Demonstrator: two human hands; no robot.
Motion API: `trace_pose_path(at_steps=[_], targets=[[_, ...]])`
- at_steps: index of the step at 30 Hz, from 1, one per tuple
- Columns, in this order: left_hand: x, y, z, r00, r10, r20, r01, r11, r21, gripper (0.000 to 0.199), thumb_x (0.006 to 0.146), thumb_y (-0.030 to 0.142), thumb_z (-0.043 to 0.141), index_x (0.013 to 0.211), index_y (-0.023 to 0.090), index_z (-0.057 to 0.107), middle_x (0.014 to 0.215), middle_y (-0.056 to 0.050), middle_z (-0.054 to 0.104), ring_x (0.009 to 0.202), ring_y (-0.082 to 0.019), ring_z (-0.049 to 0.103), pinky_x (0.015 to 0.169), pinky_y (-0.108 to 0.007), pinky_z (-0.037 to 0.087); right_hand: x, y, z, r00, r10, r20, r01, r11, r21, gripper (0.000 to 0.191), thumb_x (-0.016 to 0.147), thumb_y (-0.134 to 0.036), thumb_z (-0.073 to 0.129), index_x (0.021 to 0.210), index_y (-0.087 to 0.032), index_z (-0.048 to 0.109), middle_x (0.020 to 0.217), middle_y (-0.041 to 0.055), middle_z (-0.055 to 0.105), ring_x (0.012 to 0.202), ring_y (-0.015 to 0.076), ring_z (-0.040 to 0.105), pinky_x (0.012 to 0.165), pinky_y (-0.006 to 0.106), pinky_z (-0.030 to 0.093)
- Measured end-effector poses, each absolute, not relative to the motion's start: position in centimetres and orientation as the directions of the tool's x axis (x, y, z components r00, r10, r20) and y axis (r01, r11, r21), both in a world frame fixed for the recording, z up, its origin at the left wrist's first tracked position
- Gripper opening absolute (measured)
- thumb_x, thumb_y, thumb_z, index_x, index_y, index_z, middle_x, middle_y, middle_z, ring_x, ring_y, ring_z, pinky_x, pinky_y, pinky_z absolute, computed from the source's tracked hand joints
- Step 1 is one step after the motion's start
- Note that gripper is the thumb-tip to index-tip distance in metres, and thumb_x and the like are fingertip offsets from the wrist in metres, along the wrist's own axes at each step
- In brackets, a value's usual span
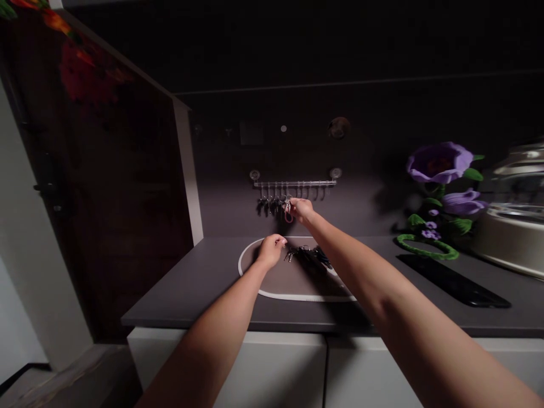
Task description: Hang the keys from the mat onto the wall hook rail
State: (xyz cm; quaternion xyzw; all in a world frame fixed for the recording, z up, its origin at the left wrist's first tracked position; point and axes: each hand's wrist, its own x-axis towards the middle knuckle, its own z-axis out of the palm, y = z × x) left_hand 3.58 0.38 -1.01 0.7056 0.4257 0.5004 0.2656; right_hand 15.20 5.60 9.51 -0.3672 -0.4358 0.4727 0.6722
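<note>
My right hand (301, 208) is raised at the clear hook rail (295, 183) on the back wall. Its fingers pinch a key ring with a pink loop (289, 216), close under the hooks; whether the ring sits on a hook I cannot tell. Several key bunches (268, 203) hang from the rail's left half. Lower down, my left hand (271, 251) hovers over the brown, white-rimmed mat (276, 283), fingers curled in; what they hold, if anything, is hidden. Just right of it, loose keys (291, 253) lie on the mat, partly behind my right forearm.
At the right of the counter (182, 277) lies a dark flat slab (453, 280). Behind it stand purple crafted flowers (441, 162) with a green ring (427, 247) and a large glass-topped container (514, 226). A dark door (114, 170) is at left.
</note>
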Motion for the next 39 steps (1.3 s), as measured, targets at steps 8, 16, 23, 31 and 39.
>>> trace_pose_path(at_steps=[8,16,23,31,39], targets=[[3.6,0.5,-1.2,0.144,0.869,0.473,0.323,-0.493,0.808,0.013,0.074,0.02,0.05,0.073,0.014,0.062,0.067,-0.002,0.061,0.064,-0.012,0.053,0.067,-0.025,0.041,15.0,6.1,9.1,0.228,0.931,0.286,-0.188,0.33,-0.925,0.016,0.062,-0.001,0.044,0.055,-0.014,0.047,0.044,-0.0036,0.05,0.042,0.0062,0.047,0.045,0.018,0.04],[3.8,-0.1,-1.0,0.189,0.887,0.422,0.339,-0.462,0.819,0.013,0.074,0.019,0.051,0.077,0.012,0.062,0.073,-0.003,0.063,0.069,-0.012,0.054,0.071,-0.025,0.042,15.8,5.9,8.6,0.28,0.903,0.325,-0.083,0.36,-0.929,0.01,0.063,-0.006,0.051,0.055,-0.013,0.05,0.049,-0.0032,0.05,0.043,0.0036,0.041,0.045,0.015,0.032],[3.7,-0.4,-0.8,0.234,0.886,0.401,0.309,-0.458,0.834,0.011,0.072,0.014,0.052,0.076,0.011,0.062,0.074,-0.004,0.063,0.068,-0.011,0.054,0.07,-0.024,0.043,16.6,3.5,7.9,0.274,0.897,0.346,0.079,0.337,-0.938,0.004,0.061,-0.013,0.054,0.06,-0.014,0.051,0.048,-0.0056,0.043,0.044,0.0045,0.035,0.046,0.018,0.029],[3.5,-1.0,-0.5,0.282,0.892,0.354,0.355,-0.439,0.825,0.015,0.071,0.014,0.054,0.082,0.01,0.063,0.072,-0.003,0.063,0.063,-0.01,0.053,0.067,-0.024,0.043,17.4,0.3,5.2,0.117,0.915,0.387,0.257,0.349,-0.901,0.003,0.065,-0.014,0.051,0.065,-0.013,0.055,0.057,-0.0026,0.052,0.049,0.0052,0.039,0.053,0.019,0.033],[3.4,-1.1,-0.6,0.368,0.85,0.377,0.488,-0.521,0.7,0.02,0.068,0.024,0.058,0.082,0.011,0.064,0.074,-0.004,0.064,0.065,-0.011,0.053,0.065,-0.023,0.042,18.8,-2.1,2.3,0.022,0.875,0.484,0.716,0.324,-0.618,0.012,0.072,-0.017,0.052,0.076,-0.014,0.063,0.076,0.0032,0.066,0.069,0.0111,0.056,0.07,0.022,0.04]])
